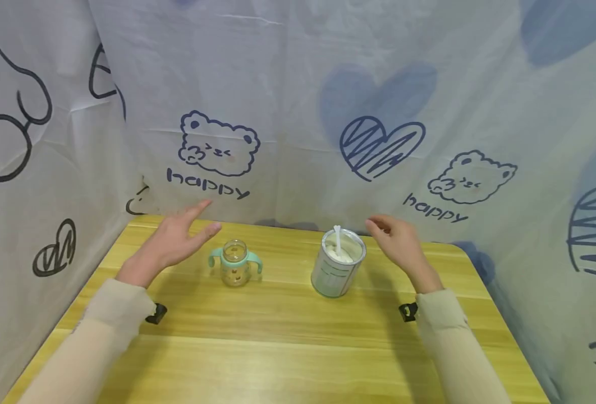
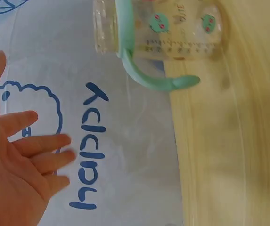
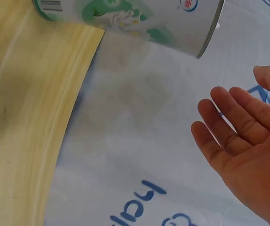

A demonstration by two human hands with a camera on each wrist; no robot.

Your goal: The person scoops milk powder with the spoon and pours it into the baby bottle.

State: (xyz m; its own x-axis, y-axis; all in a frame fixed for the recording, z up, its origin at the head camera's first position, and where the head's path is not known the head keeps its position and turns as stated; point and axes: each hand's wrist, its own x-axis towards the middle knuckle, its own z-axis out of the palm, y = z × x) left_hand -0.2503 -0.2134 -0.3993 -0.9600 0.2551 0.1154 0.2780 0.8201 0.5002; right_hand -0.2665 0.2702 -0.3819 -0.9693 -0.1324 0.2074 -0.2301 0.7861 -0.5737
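A clear baby bottle (image 1: 235,272) without a lid stands upright on the table, with a mint-green handle (image 2: 158,84) on each side. My left hand (image 1: 174,238) hovers to its left, fingers spread and holding nothing. Right of the bottle stands an opened milk powder can (image 1: 332,278), with a white scoop (image 1: 337,238) sticking up out of the pale powder (image 1: 339,256). Just right of the can's rim is my right hand (image 1: 398,242), empty, its fingers loosely bent in the right wrist view. Green print and a barcode show on the can's side there.
The wooden table (image 1: 257,359) reaches back to a pale cloth curtain (image 1: 288,112) printed with bears and hearts, which also hangs at both sides. A black strap piece (image 1: 156,313) shows at the left wrist and another (image 1: 408,312) at the right.
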